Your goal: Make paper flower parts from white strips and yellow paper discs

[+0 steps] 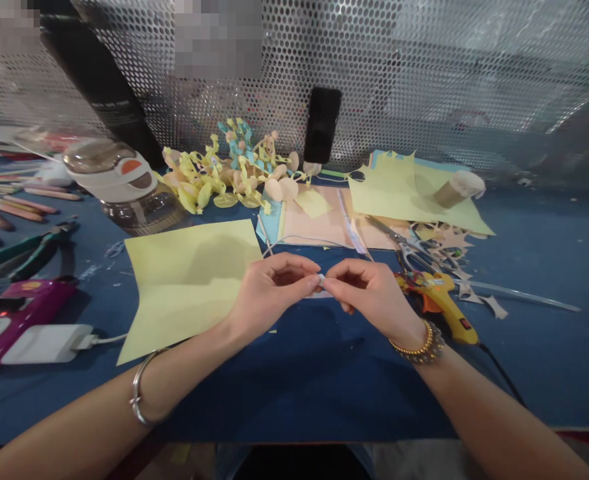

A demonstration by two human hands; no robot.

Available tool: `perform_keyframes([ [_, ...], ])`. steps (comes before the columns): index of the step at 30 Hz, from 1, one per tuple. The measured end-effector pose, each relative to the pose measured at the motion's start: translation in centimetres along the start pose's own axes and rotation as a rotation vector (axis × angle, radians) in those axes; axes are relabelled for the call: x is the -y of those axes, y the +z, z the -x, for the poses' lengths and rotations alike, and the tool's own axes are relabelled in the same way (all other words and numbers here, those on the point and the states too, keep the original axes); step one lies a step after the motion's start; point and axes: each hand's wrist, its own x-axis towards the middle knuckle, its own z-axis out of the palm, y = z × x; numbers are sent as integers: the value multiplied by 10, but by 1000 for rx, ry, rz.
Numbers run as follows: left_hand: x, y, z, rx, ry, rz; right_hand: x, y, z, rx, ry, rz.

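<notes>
Near the middle of the view, my left hand (pixel 274 287) and my right hand (pixel 364 287) meet with their fingertips almost touching. Between them they pinch a small whitish piece (pixel 322 280), too small to name. Both hands are closed, thumb against forefinger. Under my left forearm lies a yellow paper sheet (pixel 184 273). A yellow glue gun (pixel 447 310) rests just right of my right hand, with scissors (pixel 414 250) behind it. Peach paper sheets (pixel 314 230) lie beyond the hands, with a thin pale purple strip (pixel 352 227) on top.
Yellow, peach and blue paper cutouts (pixel 224 173) stand behind. A jar (pixel 124 187), green-handled pliers (pixel 39 250) and a purple power strip (pixel 34 307) are at left. A phone (pixel 323 125) leans on the perforated metal panel (pixel 364 53). A tape roll (pixel 452 190) sits on yellow paper.
</notes>
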Motion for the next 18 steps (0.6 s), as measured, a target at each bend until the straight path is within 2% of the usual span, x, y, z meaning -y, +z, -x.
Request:
perform_keyframes([
  [6,-2,-1,0,9,-20,-19,-4,-1,0,-8,-7,-43],
  [12,-1,-1,-1,29,-126,32,-6,1,-1,-46,0,-57],
  [15,-1,-1,-1,10,-121,-32,-5,2,0,-28,4,-55],
  [18,-2,-1,-1,-9,-111,-4,-5,-1,-1,-5,5,-47],
])
